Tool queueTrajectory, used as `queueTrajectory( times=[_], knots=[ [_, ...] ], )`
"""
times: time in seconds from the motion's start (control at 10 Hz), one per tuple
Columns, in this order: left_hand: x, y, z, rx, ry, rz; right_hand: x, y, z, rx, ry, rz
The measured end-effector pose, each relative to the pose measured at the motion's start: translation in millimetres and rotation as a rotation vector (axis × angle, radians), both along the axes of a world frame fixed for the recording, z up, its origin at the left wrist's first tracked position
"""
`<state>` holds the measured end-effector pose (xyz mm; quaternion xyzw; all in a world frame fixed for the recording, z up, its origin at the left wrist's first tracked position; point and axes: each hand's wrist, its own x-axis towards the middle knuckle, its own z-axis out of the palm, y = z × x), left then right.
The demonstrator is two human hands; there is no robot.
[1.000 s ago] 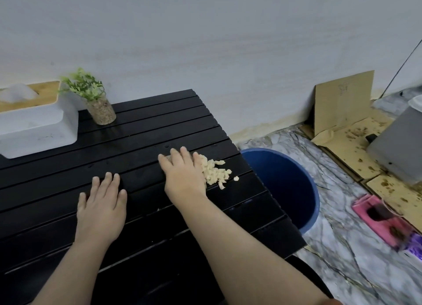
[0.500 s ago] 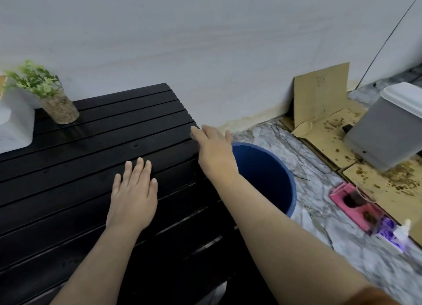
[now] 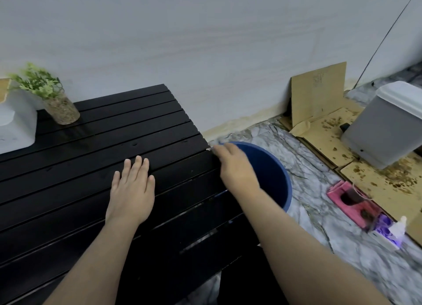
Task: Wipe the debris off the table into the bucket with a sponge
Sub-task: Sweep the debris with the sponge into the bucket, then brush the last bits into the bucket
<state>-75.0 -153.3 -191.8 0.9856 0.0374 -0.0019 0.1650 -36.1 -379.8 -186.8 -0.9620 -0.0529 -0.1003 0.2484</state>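
The black slatted table (image 3: 91,167) shows no debris on its top. My right hand (image 3: 235,165) sits at the table's right edge, knuckles up, partly over the blue bucket (image 3: 288,190) that stands on the floor against that edge. A pale sliver of the sponge (image 3: 209,148) shows at its fingertips; the rest is hidden under the hand. The bucket's inside is dark and its contents cannot be made out. My left hand (image 3: 132,190) lies flat on the table, palm down, holding nothing, a little left of the right hand.
A small potted plant (image 3: 59,106) and a white tissue box (image 3: 16,124) stand at the table's far left. On the marble floor to the right are stained cardboard (image 3: 319,96), a grey lidded bin (image 3: 388,126) and a pink box (image 3: 351,199).
My right hand has swept right across the table to its edge over the bucket; the pile of pale debris seen a second ago is gone from the top. My left hand slid right too.
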Motion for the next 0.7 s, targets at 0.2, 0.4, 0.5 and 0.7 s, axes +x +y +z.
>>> queueTrajectory(
  times=[0.2, 0.4, 0.5, 0.7],
  knots=[
    [0.2, -0.3, -0.7, -0.005, -0.008, -0.002, -4.3, 38.9, 7.8, 0.049, -0.191, 0.136],
    [1.3, 1.0, -2.7, 0.000, -0.010, -0.004, 27.7, 48.4, -4.6, -0.113, 0.098, 0.214],
    [1.1, 0.7, -2.2, -0.002, -0.011, -0.002, 54.4, 11.2, -6.3, 0.143, 0.183, 0.046],
    [2.1, 0.2, -4.2, 0.002, -0.034, -0.005, 37.8, -7.6, 14.2, 0.319, -0.038, -0.035]
  ],
)
